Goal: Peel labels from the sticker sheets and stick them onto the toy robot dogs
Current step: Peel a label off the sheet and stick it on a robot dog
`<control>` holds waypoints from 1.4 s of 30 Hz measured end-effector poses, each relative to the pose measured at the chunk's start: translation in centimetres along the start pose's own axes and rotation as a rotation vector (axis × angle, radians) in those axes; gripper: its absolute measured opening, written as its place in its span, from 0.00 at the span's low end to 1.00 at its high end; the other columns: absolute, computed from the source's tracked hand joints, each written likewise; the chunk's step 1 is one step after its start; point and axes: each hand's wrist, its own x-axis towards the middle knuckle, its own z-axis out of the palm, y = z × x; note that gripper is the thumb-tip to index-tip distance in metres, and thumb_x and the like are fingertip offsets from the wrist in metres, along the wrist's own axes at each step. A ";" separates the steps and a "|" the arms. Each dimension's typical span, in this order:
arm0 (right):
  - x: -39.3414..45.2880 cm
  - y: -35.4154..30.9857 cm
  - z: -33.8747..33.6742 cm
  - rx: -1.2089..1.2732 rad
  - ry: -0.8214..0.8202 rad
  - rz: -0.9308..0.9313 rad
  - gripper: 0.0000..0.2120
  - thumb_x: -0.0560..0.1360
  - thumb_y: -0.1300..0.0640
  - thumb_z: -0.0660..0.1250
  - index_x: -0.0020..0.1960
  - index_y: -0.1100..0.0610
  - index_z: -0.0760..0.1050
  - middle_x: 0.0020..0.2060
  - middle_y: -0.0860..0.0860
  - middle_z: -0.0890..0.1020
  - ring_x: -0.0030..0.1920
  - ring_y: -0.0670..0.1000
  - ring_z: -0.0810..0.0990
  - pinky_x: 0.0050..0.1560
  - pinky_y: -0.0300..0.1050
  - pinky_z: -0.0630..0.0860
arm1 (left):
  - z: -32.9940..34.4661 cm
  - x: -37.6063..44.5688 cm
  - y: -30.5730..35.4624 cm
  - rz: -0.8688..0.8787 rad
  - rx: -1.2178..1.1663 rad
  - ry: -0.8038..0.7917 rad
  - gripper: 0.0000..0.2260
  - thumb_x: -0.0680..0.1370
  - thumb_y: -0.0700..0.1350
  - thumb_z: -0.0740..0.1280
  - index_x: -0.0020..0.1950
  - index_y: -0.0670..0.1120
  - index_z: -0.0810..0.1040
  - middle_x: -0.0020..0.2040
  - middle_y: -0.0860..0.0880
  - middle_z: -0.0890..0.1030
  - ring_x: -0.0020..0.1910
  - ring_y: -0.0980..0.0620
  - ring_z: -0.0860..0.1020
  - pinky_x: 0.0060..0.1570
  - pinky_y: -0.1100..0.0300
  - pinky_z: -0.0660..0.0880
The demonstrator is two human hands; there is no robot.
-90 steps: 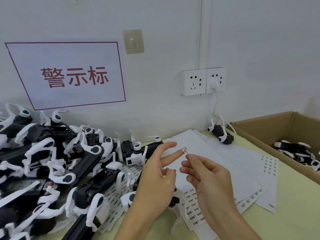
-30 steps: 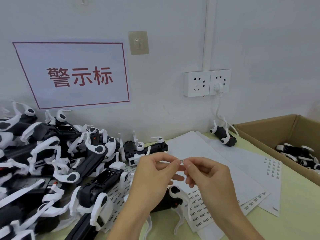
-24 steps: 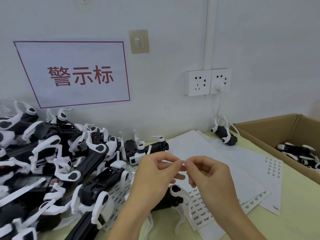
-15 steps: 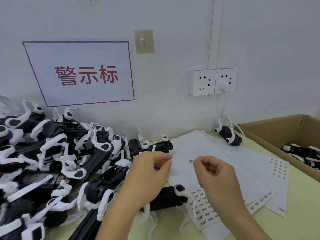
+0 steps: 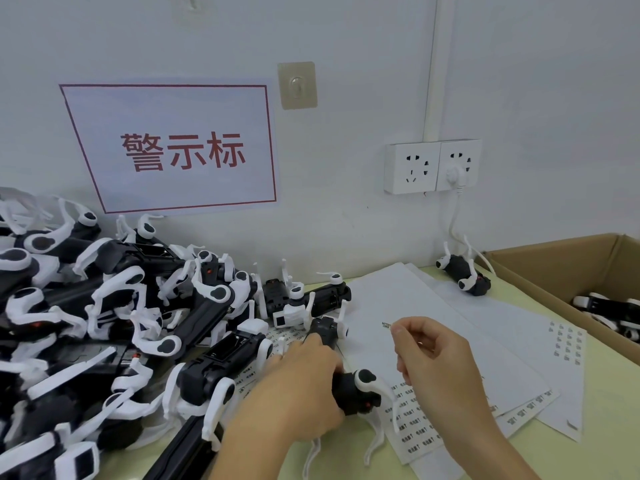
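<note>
Pinching a tiny label (image 5: 386, 324) by one edge, the right hand (image 5: 433, 362) risks it curling onto its fingers (image 5: 398, 332). Gripped by the left hand (image 5: 304, 386), the toy dog (image 5: 349, 389) below could shift, skewing placement

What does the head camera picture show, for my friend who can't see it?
A person's right hand pinches a tiny label while the left hand grips a black-and-white toy robot dog lying on sticker sheets on a table. A big pile of robot dogs sits on the left, and a cardboard box with more dogs on the right.

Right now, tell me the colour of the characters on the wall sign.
Red, on a pale sign with a red border; the head view shows it.
</note>
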 end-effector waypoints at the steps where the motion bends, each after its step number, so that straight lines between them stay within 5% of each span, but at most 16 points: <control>1: 0.0 0.0 0.0 0.002 0.002 0.001 0.07 0.77 0.55 0.68 0.40 0.51 0.81 0.26 0.45 0.78 0.26 0.42 0.72 0.27 0.31 0.69 | 0.0 0.0 -0.1 0.012 -0.013 0.010 0.12 0.77 0.49 0.69 0.60 0.50 0.77 0.58 0.51 0.68 0.57 0.49 0.70 0.60 0.54 0.70; 5: 0.1 -0.1 0.1 0.046 0.049 -0.014 0.07 0.78 0.59 0.68 0.42 0.54 0.81 0.31 0.47 0.83 0.30 0.41 0.79 0.32 0.30 0.73 | -0.5 0.0 0.0 0.078 -0.190 0.100 0.10 0.75 0.52 0.72 0.52 0.51 0.76 0.55 0.54 0.69 0.54 0.51 0.74 0.57 0.50 0.76; 10: -0.3 -1.0 0.0 0.173 -0.005 -0.067 0.05 0.76 0.54 0.69 0.47 0.55 0.80 0.44 0.46 0.87 0.47 0.43 0.85 0.44 0.35 0.79 | -0.7 0.1 0.9 0.130 -0.218 0.334 0.08 0.74 0.53 0.69 0.46 0.52 0.72 0.46 0.55 0.73 0.46 0.51 0.75 0.49 0.51 0.76; 14: -0.7 -1.2 0.0 0.164 -0.089 -0.082 0.23 0.62 0.44 0.73 0.53 0.52 0.77 0.50 0.42 0.85 0.51 0.39 0.83 0.47 0.32 0.77 | -0.3 0.4 1.7 0.138 -0.148 0.429 0.10 0.72 0.54 0.68 0.40 0.52 0.69 0.41 0.54 0.75 0.42 0.52 0.74 0.36 0.58 0.70; 18: -0.3 -0.6 -0.2 0.119 -0.086 -0.061 0.17 0.70 0.59 0.77 0.54 0.50 0.74 0.51 0.43 0.84 0.49 0.34 0.80 0.45 0.20 0.71 | 0.1 0.7 2.4 0.161 -0.111 0.448 0.08 0.73 0.54 0.67 0.43 0.51 0.72 0.43 0.54 0.75 0.45 0.53 0.73 0.37 0.59 0.67; 21: 0.2 -0.2 -0.7 0.076 -0.070 -0.072 0.18 0.70 0.58 0.76 0.55 0.46 0.73 0.52 0.40 0.83 0.54 0.35 0.79 0.61 0.34 0.74 | 0.5 0.9 2.4 0.172 -0.141 0.460 0.08 0.74 0.55 0.67 0.47 0.52 0.75 0.43 0.55 0.74 0.47 0.54 0.72 0.42 0.59 0.69; 23: 0.5 -0.1 -1.0 0.097 -0.055 -0.054 0.20 0.69 0.56 0.77 0.56 0.46 0.72 0.54 0.38 0.82 0.56 0.42 0.81 0.66 0.52 0.74 | 0.8 1.0 2.3 0.167 -0.240 0.440 0.10 0.73 0.56 0.68 0.52 0.56 0.75 0.46 0.57 0.74 0.50 0.56 0.72 0.49 0.58 0.71; 25: 0.7 -0.3 -1.4 0.155 -0.024 -0.027 0.23 0.67 0.53 0.78 0.57 0.46 0.72 0.55 0.40 0.82 0.54 0.49 0.84 0.64 0.59 0.76 | 0.9 1.0 2.3 0.153 -0.425 0.370 0.18 0.72 0.60 0.69 0.60 0.62 0.72 0.53 0.62 0.73 0.56 0.60 0.72 0.56 0.58 0.72; 31: 1.5 -0.3 -2.7 0.407 0.135 -0.015 0.28 0.59 0.48 0.77 0.57 0.46 0.72 0.56 0.46 0.83 0.55 0.53 0.84 0.54 0.53 0.81 | 0.9 1.5 2.4 0.089 -0.912 0.365 0.23 0.75 0.63 0.69 0.68 0.64 0.67 0.64 0.63 0.73 0.62 0.60 0.74 0.63 0.56 0.73; 35: 1.3 -0.3 -2.4 0.491 0.145 -0.061 0.29 0.60 0.47 0.78 0.58 0.45 0.71 0.58 0.47 0.83 0.58 0.55 0.83 0.56 0.55 0.79 | 1.3 1.9 2.4 0.000 -1.242 0.307 0.30 0.65 0.71 0.71 0.65 0.65 0.70 0.54 0.60 0.82 0.55 0.60 0.79 0.53 0.59 0.75; 38: 1.2 -0.3 -2.1 0.488 0.131 -0.104 0.28 0.60 0.48 0.81 0.56 0.40 0.72 0.58 0.44 0.83 0.56 0.52 0.84 0.58 0.56 0.78 | 1.7 2.3 2.0 -0.028 -1.336 0.279 0.33 0.58 0.71 0.72 0.61 0.62 0.75 0.50 0.56 0.84 0.53 0.56 0.82 0.58 0.55 0.77; 42: 0.9 -0.3 -1.7 0.467 0.111 -0.116 0.30 0.52 0.38 0.84 0.49 0.33 0.74 0.59 0.44 0.82 0.55 0.51 0.84 0.62 0.58 0.77 | 1.9 2.4 1.4 -0.021 -1.412 0.261 0.27 0.56 0.69 0.75 0.52 0.59 0.82 0.41 0.52 0.84 0.41 0.52 0.83 0.45 0.55 0.77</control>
